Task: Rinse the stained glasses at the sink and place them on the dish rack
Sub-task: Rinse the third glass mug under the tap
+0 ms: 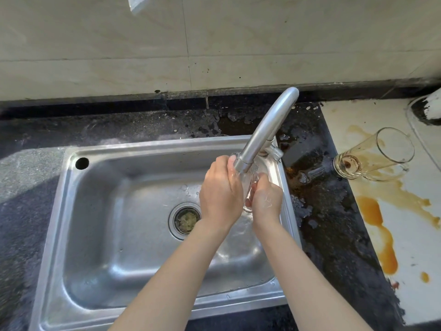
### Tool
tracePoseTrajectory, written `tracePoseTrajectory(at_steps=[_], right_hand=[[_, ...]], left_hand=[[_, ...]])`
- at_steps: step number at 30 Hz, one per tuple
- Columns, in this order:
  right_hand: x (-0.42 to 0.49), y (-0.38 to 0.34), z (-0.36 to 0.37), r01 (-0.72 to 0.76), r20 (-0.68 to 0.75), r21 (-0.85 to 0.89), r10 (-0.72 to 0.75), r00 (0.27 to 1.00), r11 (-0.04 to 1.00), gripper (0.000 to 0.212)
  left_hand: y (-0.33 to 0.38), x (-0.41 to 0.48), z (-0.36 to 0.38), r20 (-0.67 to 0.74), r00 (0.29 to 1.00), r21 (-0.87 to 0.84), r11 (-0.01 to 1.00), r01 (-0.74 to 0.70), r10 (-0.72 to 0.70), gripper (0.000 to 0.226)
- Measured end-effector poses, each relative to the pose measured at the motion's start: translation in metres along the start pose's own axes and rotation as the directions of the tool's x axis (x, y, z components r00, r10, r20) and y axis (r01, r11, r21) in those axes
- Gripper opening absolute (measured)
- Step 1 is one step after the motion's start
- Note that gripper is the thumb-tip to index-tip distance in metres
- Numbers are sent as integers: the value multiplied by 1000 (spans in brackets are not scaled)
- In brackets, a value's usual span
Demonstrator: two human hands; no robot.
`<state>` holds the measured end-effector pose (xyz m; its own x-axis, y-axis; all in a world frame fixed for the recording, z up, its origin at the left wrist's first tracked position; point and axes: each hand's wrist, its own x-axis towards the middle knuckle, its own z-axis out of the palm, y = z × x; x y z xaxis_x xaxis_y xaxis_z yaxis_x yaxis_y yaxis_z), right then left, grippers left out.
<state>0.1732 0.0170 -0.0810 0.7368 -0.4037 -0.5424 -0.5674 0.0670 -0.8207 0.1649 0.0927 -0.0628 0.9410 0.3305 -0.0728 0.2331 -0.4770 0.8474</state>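
Both hands: left hand [220, 189], right hand [266, 199] clasp glass [249, 185] between them.

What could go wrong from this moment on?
1. The glass is wet and held between the left hand and right hand right under the faucet; it may slip or knock the spout.
2. The second glass lies tipped on the white board amid brown spill; it could roll or get bumped.
3. No dish rack is in view, so the carry may cross the wet counter.
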Motion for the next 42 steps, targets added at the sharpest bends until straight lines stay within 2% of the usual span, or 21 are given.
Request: tracePoseTrajectory(at_steps=[2,4,6,8,11,14,16,17,19,20,21,23,25,27,29,30,32,34,37,40,42], right_hand=[[-2,0,-5,55,4,-23,-55,998,998,31],[-6,-1,-9,133,32,-66,-131,991,989,29],[-8,-4,-11,189,62,-85,-184,981,978,34],[-7,-9,-10,241,75,-109,-233,969,964,42],[-6,-18,-3,256,34,-149,-254,967,955,49],[-9,-18,3,262,28,-136,-261,965,955,49],[-12,-15,5,320,63,-142,-314,947,937,51],[-13,-14,4,366,85,-152,-357,930,918,53],[-15,-11,1,490,139,-184,-471,871,852,59],[-14,-11,-1,550,165,-202,-525,835,810,59],[-13,-10,-3,598,185,-219,-569,801,771,57],[-11,-10,-5,677,218,-231,-641,736,699,53],[-10,-12,-6,762,272,-214,-712,648,611,47],[-8,-11,-4,786,297,-191,-729,617,588,43],[-7,-10,1,669,253,-128,-628,736,732,43],[-7,-10,3,563,251,-68,-532,809,824,38],[-8,-7,5,352,298,18,-341,892,936,19],[-7,-1,3,137,378,42,-143,915,990,11],[-5,5,-3,-111,428,2,99,898,994,16],[-9,11,-5,-84,411,-171,149,899,982,23],[-15,11,-6,1,388,-183,71,919,983,31]], left_hand=[[6,8,-3,68,995,-42,996,81,-78,24],[9,20,-8,239,956,-178,960,215,-170,28],[11,26,-15,415,878,-385,828,408,-240,29],[4,28,-17,447,854,-499,718,485,-266,28],[-4,20,-19,376,871,-509,715,479,-316,51],[-8,2,-16,138,968,-385,889,248,-211,69],[-7,-5,-13,-1,972,-347,912,221,-236,65],[-2,-2,-16,-7,946,-447,847,288,-325,59],[-1,11,-22,249,837,-626,578,523,-487,48],[-2,15,-27,415,782,-650,449,612,-465,38],[-6,19,-32,546,726,-615,389,686,-418,28],[-20,24,-38,750,559,-440,364,821,-354,25],[-31,26,-39,855,408,-304,326,895,-320,25],[-36,26,-37,866,379,-299,270,915,-325,23],[-39,26,-30,808,446,-353,290,890,-384,22],[-42,24,-25,766,496,-392,315,864,-409,23],[-45,21,-18,671,592,-486,337,806,-446,33],[-50,16,-18,535,664,-566,362,741,-523,54],[-51,10,-18,261,771,-558,561,612,-581,45],[-44,5,-18,109,878,-529,720,449,-467,38],[-39,4,-18,204,883,-575,679,457,-422,43]])
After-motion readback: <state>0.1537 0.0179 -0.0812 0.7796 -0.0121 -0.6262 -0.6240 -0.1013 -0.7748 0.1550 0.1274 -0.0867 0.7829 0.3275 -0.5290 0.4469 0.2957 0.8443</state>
